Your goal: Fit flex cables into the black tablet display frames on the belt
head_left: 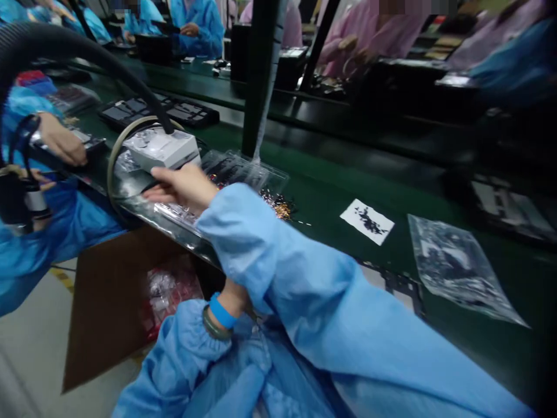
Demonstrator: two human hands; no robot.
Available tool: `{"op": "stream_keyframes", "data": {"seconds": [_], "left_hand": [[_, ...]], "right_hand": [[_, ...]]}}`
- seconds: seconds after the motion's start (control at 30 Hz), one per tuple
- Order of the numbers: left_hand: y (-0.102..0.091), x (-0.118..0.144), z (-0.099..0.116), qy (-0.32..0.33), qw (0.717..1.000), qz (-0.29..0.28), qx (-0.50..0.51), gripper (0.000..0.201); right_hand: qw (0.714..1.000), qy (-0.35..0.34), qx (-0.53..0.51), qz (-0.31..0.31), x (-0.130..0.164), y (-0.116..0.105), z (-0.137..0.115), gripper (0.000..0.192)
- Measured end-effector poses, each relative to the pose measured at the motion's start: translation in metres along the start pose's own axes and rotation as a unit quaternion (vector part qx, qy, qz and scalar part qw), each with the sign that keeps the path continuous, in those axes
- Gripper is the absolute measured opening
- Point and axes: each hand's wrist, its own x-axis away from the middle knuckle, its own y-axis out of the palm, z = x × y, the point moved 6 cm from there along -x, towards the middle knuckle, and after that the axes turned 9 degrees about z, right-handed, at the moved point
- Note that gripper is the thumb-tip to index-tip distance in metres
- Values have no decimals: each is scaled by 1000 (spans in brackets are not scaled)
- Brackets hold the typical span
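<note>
My right hand (187,187) reaches across to the left, beside a white box (167,150) at the foot of a black flexible hose. Its fingers are blurred and bent together, and a dark slim thing shows between thumb and fingers; I cannot make out what it is. Below it lies a clear plastic tray (180,213). Behind my right wrist sit clear compartment trays (243,168) and a pile of small black and gold-coloured parts (278,204). My left hand (235,293), with a blue band and a bangle at the wrist, has its fingers hidden under my right sleeve.
A white card (368,222) with small black pieces and a clear bag (461,267) lie on the green bench. An open carton (104,302) holding plastic bags stands below the edge. A black hose (96,52) arches at left. A co-worker's hand (63,139) is close by.
</note>
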Motion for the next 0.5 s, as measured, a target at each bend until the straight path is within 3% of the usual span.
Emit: {"op": "stream_keyframes", "data": {"seconds": [0.07,0.13,0.2,0.27,0.33,0.5], "left_hand": [[-17,-22,-4,26,999,18,12,24],[-31,-50,-14,20,999,40,11,29],[-36,-79,-34,-33,998,47,-33,37],[-27,-100,-57,-108,991,-3,-75,37],[-19,-113,-73,-137,987,-22,-78,25],[-20,-120,-85,-143,989,19,-16,11]], "right_hand": [[1000,8,11,14,19,-52,-30,22],[994,-44,24,96,46,-109,-58,20],[981,-77,49,172,78,-160,-71,15],[966,-100,69,227,109,-201,-73,16],[954,-112,78,269,139,-234,-66,24],[927,-97,71,356,208,-289,-32,35]]}}
